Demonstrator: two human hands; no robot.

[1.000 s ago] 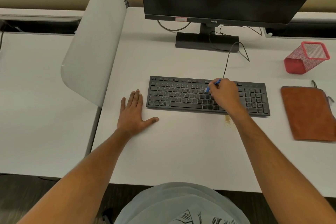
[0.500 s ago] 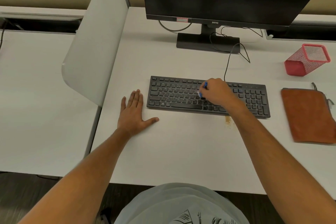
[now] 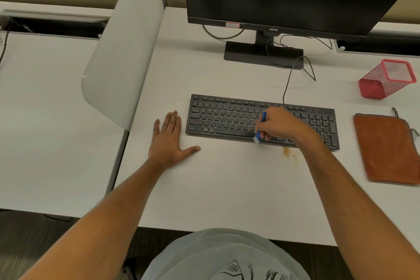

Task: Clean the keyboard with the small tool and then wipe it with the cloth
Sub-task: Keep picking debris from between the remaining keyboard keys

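At the keyboard's front edge, your right hand grips the blue brush, left hand flat, open on the counter; sweep crumbs off row by row, bristles low.

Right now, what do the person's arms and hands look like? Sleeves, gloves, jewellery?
Both forearms are bare up to the frame edge, no sleeves in view. Left hand and right hand are gloveless; no rings, watch or bands visible. A grey printed shirt shows at the bottom.

Black keyboard lies flat; blue brush tilts over its front edge — orange cloth beside.
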